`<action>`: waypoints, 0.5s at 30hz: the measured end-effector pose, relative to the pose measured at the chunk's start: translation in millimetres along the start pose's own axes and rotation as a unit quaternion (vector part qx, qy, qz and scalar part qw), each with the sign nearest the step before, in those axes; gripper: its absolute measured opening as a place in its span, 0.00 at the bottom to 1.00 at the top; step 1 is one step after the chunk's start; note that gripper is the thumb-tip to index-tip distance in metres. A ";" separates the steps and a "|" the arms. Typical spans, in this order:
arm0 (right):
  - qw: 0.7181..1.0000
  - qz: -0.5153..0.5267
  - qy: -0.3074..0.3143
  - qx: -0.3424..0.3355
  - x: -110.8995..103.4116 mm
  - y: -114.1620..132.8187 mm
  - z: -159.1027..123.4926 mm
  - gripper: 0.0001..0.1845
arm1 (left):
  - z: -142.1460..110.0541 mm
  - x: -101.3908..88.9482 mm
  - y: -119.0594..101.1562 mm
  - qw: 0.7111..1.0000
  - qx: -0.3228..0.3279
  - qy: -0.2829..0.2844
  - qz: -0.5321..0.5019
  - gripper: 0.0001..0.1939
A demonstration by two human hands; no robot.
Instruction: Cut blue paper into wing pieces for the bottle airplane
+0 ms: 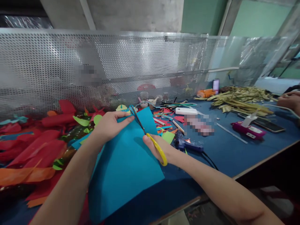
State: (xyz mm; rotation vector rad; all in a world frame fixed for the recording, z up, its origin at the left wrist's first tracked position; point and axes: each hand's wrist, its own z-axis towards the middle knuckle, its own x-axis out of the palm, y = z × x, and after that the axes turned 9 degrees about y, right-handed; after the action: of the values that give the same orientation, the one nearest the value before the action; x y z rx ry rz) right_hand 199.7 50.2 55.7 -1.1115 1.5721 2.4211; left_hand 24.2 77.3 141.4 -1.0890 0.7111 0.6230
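Observation:
A large sheet of blue paper (126, 165) is raised in front of me, slanting over the table. My left hand (109, 125) pinches its upper edge between thumb and fingers. Yellow-handled scissors (162, 154) are in my right hand (156, 147), which is closed around the handles at the sheet's right side. The dark blades point up and left across the top part of the paper, their tips close to my left fingertips. From here I cannot tell how far the blades have cut in.
Red and orange paper pieces (47, 147) pile up at left. Coloured scraps (164, 115), a blue glue gun (187, 144), a white power strip (186, 111) and a purple device (248, 130) lie right. Dried leaves (236, 100) are behind, near another person's hand (290, 100). Perforated mesh (140, 59) stands behind.

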 end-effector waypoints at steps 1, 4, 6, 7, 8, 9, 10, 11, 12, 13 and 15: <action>1.000 0.000 0.001 0.006 0.8 -2.1 1.5 0.26 | 1.8 1.1 2.3 1.000 0.004 0.010 0.001 0.18; 1.000 -0.009 -0.006 -0.006 1.8 -5.0 3.1 0.26 | 2.7 1.9 4.9 1.000 0.006 0.027 -0.014 0.18; 0.999 -0.019 -0.014 -0.026 1.5 -4.9 2.2 0.26 | 0.9 0.9 4.5 0.998 0.003 0.041 -0.038 0.19; 0.999 -0.022 -0.018 -0.033 1.1 -4.7 1.4 0.26 | -0.1 0.3 4.1 0.997 0.002 0.050 -0.054 0.19; 0.999 -0.024 -0.021 -0.038 0.8 -4.5 0.7 0.26 | -0.9 -0.3 3.7 0.996 0.002 0.061 -0.071 0.19; 0.999 -0.023 -0.022 -0.042 0.5 -4.5 0.0 0.26 | -1.6 -0.6 3.4 0.994 0.005 0.072 -0.088 0.19; 0.999 -0.021 -0.021 -0.046 0.3 -4.7 -0.5 0.26 | -2.1 -0.9 3.1 0.992 0.008 0.079 -0.101 0.19; 0.998 -0.019 -0.020 -0.050 0.3 -5.0 -0.8 0.26 | -2.4 -0.9 2.8 0.990 0.009 0.083 -0.110 0.19; 0.998 -0.017 -0.019 -0.053 0.3 -5.5 -0.8 0.26 | -2.6 -0.8 2.5 0.990 0.009 0.083 -0.114 0.19; 0.998 -0.015 -0.020 -0.056 0.4 -6.1 -0.7 0.26 | -2.8 -0.7 2.1 0.990 0.010 0.081 -0.113 0.19; 0.998 -0.012 -0.021 -0.056 0.8 -7.3 -0.2 0.26 | -3.1 -0.2 1.3 0.992 0.012 0.069 -0.104 0.19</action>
State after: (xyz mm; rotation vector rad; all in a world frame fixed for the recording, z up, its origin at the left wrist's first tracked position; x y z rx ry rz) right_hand 202.1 53.3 49.5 -1.0829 1.4195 2.5268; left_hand 22.5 74.8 139.9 -1.1741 0.7115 0.3636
